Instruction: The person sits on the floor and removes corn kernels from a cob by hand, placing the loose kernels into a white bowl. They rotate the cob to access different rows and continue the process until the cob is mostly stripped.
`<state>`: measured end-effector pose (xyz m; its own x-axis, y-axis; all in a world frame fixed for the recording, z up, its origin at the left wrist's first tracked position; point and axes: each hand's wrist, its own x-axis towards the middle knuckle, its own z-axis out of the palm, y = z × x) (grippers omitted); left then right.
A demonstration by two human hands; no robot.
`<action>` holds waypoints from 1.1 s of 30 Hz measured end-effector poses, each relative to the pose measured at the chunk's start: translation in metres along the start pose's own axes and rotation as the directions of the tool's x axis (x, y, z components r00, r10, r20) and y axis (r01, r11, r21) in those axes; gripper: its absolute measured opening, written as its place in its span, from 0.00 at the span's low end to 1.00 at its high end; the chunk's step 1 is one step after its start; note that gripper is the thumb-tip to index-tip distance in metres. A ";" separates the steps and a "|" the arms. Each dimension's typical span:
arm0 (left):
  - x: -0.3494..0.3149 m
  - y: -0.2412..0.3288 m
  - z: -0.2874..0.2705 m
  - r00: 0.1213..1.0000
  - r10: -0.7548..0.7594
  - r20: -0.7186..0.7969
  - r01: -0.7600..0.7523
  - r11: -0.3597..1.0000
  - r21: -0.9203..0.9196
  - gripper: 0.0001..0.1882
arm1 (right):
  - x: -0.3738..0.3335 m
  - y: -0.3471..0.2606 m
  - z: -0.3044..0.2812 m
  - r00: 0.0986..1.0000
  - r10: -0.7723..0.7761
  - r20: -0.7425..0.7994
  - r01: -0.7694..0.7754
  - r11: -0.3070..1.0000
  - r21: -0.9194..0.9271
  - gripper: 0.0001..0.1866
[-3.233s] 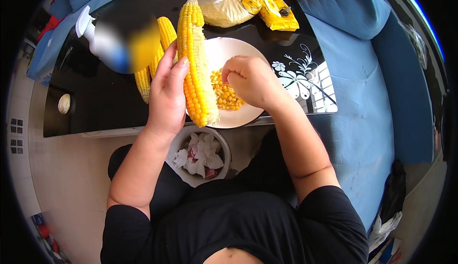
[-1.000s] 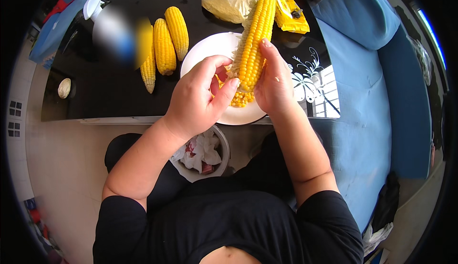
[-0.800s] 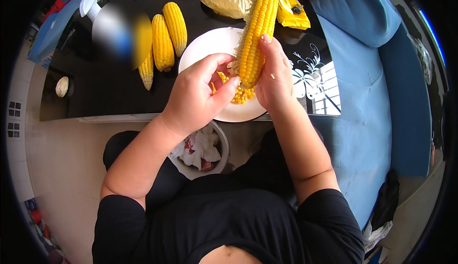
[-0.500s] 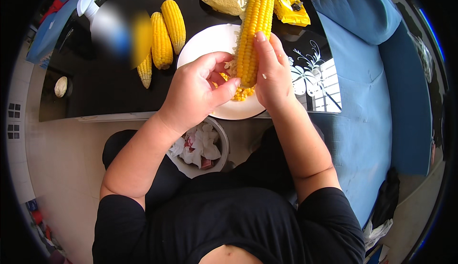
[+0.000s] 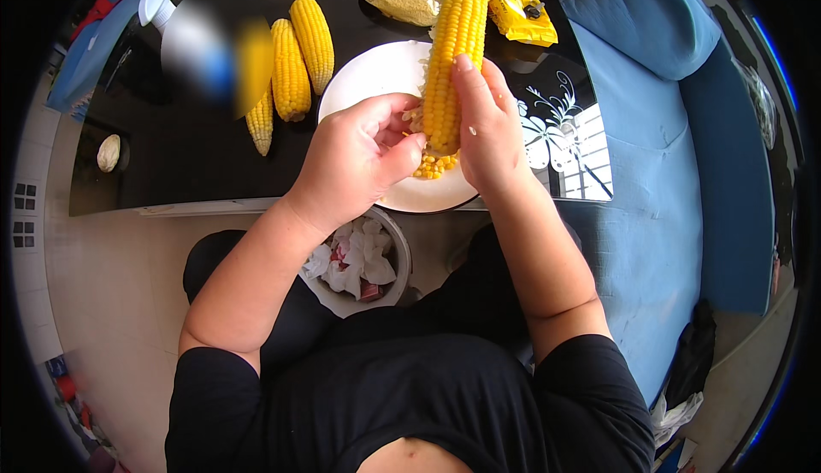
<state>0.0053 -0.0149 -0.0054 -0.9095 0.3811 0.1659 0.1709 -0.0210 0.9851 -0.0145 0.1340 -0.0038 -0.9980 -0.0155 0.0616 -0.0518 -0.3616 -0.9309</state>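
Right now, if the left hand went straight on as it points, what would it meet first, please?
The left hand would first meet the partly shelled corn cob in the right hand; touching or just short, I cannot tell.

One wide camera, worn on the head, looks down past the black shirt [image 5: 410,387]. Its middle lands by the near edge of the white plate [image 5: 357,79].

no readable txt, labels or nos., spray btl [image 5: 192,44] front blurred, yellow pkt [image 5: 518,18] too small to tell
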 end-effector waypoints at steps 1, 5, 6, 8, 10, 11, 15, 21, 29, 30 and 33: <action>0.002 -0.005 0.002 0.998 0.047 -0.029 -0.048 0.999 -0.026 0.16 | 0.000 0.000 0.000 1.000 0.008 -0.003 -0.008 1.000 0.007 0.15; 0.003 -0.007 0.003 0.996 0.073 -0.045 -0.075 0.995 -0.058 0.15 | 0.001 -0.001 0.001 1.000 -0.015 -0.020 0.015 1.000 -0.007 0.18; 0.002 -0.007 0.003 0.997 0.068 -0.043 -0.070 0.997 -0.041 0.15 | 0.000 -0.001 0.001 1.000 -0.010 -0.018 0.010 1.000 -0.006 0.18; 0.002 -0.006 0.002 0.998 0.059 -0.039 -0.059 0.998 -0.006 0.15 | -0.001 -0.002 0.003 1.000 -0.008 -0.021 0.008 1.000 -0.008 0.18; 0.000 -0.005 0.002 0.998 0.050 -0.047 -0.048 0.998 0.039 0.14 | -0.002 -0.002 0.004 0.999 -0.012 -0.031 0.012 1.000 -0.016 0.18; 0.000 -0.004 0.003 0.998 0.046 -0.051 -0.043 0.997 0.062 0.14 | -0.002 -0.001 0.003 1.000 -0.006 -0.028 0.005 1.000 -0.014 0.17; 0.001 -0.007 0.002 0.995 0.076 -0.070 -0.074 0.996 0.041 0.13 | 0.000 -0.001 0.001 0.999 0.014 -0.035 -0.013 1.000 0.007 0.17; 0.002 -0.002 0.002 0.997 0.066 -0.041 -0.066 0.998 -0.002 0.13 | 0.002 -0.001 0.000 0.999 -0.003 -0.054 0.003 1.000 0.003 0.18; 0.003 0.002 0.001 1.000 0.013 -0.009 -0.014 0.998 -0.059 0.13 | 0.001 -0.003 -0.001 0.997 0.051 -0.050 -0.047 0.995 0.090 0.17; 0.003 0.001 -0.001 1.000 0.008 -0.008 -0.008 0.999 -0.039 0.13 | 0.001 -0.003 -0.001 0.997 0.063 -0.051 -0.057 0.993 0.104 0.16; 0.003 0.001 -0.005 1.000 -0.019 0.003 0.019 1.000 -0.024 0.13 | 0.002 -0.001 -0.001 0.996 0.069 -0.052 -0.063 0.992 0.112 0.16</action>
<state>0.0004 -0.0183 -0.0036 -0.9116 0.3839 0.1472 0.1446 -0.0358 0.9888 -0.0168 0.1357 -0.0030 -0.9997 0.0079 -0.0217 0.0156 -0.4624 -0.8865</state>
